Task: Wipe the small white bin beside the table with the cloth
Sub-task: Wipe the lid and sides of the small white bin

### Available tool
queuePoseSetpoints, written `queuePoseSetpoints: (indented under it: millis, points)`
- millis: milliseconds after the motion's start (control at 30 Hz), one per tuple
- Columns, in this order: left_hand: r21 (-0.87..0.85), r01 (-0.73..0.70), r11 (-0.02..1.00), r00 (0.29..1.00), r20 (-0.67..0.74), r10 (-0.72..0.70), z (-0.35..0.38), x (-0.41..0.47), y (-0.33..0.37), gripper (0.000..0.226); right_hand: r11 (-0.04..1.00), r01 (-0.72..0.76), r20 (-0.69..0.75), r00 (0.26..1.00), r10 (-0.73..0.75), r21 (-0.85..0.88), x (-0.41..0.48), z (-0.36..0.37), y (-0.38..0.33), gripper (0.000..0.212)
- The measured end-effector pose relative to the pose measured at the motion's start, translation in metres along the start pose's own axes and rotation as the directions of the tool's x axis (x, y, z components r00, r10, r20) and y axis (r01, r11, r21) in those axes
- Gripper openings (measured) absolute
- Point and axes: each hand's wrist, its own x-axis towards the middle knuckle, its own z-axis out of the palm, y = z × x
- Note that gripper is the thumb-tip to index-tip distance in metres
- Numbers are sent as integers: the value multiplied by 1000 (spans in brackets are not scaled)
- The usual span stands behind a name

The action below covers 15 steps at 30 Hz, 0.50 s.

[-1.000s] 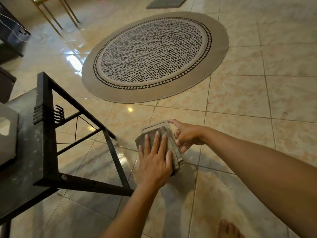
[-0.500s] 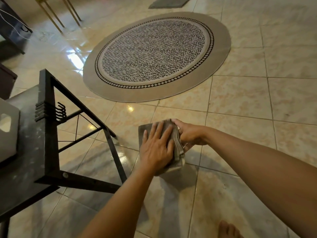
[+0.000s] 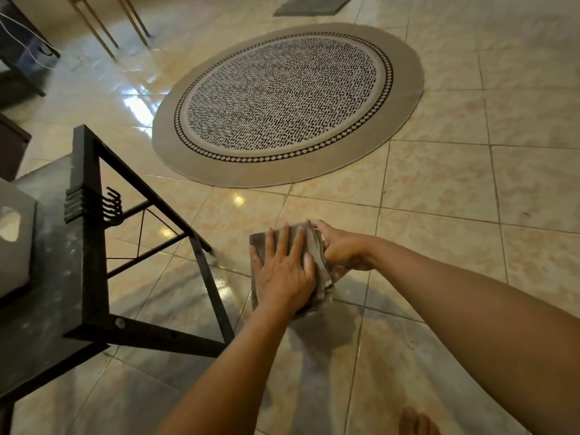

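Observation:
The grey cloth (image 3: 317, 262) lies draped over the top of the small white bin, which stands on the floor just right of the table's leg. My left hand (image 3: 282, 271) presses flat on the cloth with its fingers spread. My right hand (image 3: 343, 251) grips the bin's right side at the cloth's edge. The bin is almost wholly hidden by cloth and hands; only a pale sliver of the bin (image 3: 336, 274) shows under my right palm.
A black metal table (image 3: 84, 215) with side hooks (image 3: 110, 204) stands close on the left, a white box (image 3: 15, 240) on it. A round patterned rug (image 3: 282, 102) lies beyond on the tiled floor. My bare foot (image 3: 414, 422) is at the bottom edge.
My left hand slid the cloth away from me across the bin's top, covering the pale rim that showed at first. My right hand stayed on the bin's side.

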Motion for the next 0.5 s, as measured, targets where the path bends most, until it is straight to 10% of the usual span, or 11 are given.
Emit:
queuePoseSetpoints:
  millis: [100,233,400,500]
  points:
    - [42,-110,993,994,4,110,2,-12,-2,59,999,-12,-9,1000,12,38,-1,-2,3,103]
    - [-5,105,994,994,-8,-105,-5,12,-17,59,1000,-10,5,1000,10,28,7,4,0,108]
    - [44,-106,993,994,9,105,0,-6,-7,59,999,-12,-2,1000,12,46,5,-3,3,105]
    - [-19,57,998,998,-5,-57,-7,12,-21,59,999,-3,-3,1000,3,37,9,6,-2,106]
